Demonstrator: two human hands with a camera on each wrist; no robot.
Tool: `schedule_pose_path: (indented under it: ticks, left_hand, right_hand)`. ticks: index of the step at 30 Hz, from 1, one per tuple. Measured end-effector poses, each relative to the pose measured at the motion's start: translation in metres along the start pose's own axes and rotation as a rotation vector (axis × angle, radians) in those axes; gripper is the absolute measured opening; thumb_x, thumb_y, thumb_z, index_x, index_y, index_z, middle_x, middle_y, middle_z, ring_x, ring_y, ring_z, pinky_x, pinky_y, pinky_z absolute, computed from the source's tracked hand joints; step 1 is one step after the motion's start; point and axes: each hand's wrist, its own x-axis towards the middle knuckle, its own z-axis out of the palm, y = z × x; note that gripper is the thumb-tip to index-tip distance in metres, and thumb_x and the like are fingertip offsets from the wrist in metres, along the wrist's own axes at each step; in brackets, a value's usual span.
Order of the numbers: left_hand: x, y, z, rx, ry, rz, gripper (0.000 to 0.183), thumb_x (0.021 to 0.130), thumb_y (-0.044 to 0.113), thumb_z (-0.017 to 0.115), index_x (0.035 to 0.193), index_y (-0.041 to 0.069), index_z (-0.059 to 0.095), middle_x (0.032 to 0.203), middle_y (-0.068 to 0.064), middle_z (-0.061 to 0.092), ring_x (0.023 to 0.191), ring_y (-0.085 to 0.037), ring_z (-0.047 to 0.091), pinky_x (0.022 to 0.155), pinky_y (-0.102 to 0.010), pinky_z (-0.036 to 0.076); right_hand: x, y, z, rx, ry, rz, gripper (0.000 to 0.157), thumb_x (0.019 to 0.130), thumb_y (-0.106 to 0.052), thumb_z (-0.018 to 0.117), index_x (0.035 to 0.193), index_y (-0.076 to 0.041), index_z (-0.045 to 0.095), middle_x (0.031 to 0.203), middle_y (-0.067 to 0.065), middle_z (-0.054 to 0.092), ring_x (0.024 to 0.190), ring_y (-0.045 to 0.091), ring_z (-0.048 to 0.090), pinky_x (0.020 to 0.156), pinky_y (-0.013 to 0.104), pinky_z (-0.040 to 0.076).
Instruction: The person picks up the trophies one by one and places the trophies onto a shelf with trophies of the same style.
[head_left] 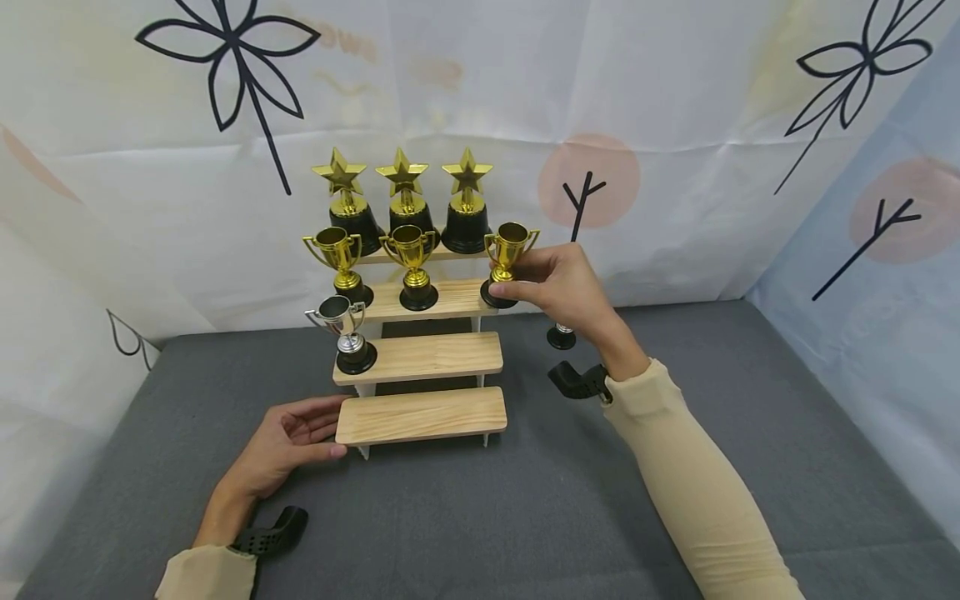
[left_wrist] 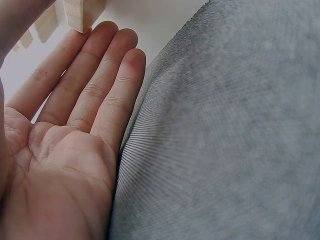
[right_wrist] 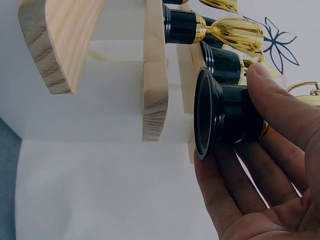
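My right hand (head_left: pixel 566 283) holds a small gold trophy cup (head_left: pixel 510 242) by its black base (right_wrist: pixel 232 112), thumb on one side and fingers on the other. The cup is at the right end of the second shelf from the top, and the base's hollow underside shows in the right wrist view. My left hand (head_left: pixel 281 446) is at the left end of the lowest shelf (head_left: pixel 422 415), fingers (left_wrist: pixel 95 92) extended and fingertips right at the wood. Two more gold cups (head_left: pixel 411 258) stand on the second shelf, and a silver cup (head_left: pixel 347 329) on the third.
Three gold star trophies (head_left: pixel 467 200) stand on the top shelf (head_left: pixel 423 257) of the stepped wooden stand. Behind my right wrist, another trophy with a black base (head_left: pixel 561 337) stands on the grey tablecloth (head_left: pixel 450 525), mostly hidden. A printed white cloth (head_left: pixel 465 83) hangs behind.
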Motion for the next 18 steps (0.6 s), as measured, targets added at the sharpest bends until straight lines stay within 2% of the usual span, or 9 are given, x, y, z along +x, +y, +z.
schedule_pose_path:
  ticks: [11, 18]
  left_hand:
    - [0.000, 0.001, 0.000, 0.000, 0.004, -0.009, 0.066, 0.080, -0.019, 0.073, 0.138, -0.026, 0.040, 0.132, 0.000, 0.064, 0.120, -0.013, 0.063, 0.101, -0.030, 0.054]
    - [0.000, 0.000, 0.000, 0.003, 0.002, -0.006, 0.066, 0.081, -0.019, 0.073, 0.138, -0.025, 0.040, 0.132, -0.001, 0.064, 0.120, -0.013, 0.063, 0.101, -0.030, 0.054]
  right_hand:
    - [0.010, 0.002, 0.007, -0.006, -0.018, -0.019, 0.024, 0.084, -0.015, 0.086, 0.104, -0.004, 0.080, 0.099, 0.009, 0.077, 0.090, 0.019, 0.074, 0.080, 0.036, 0.063]
    - [0.014, 0.005, 0.012, -0.006, -0.024, -0.030, 0.023, 0.084, -0.013, 0.085, 0.104, -0.004, 0.080, 0.098, 0.009, 0.077, 0.090, 0.019, 0.073, 0.081, 0.036, 0.063]
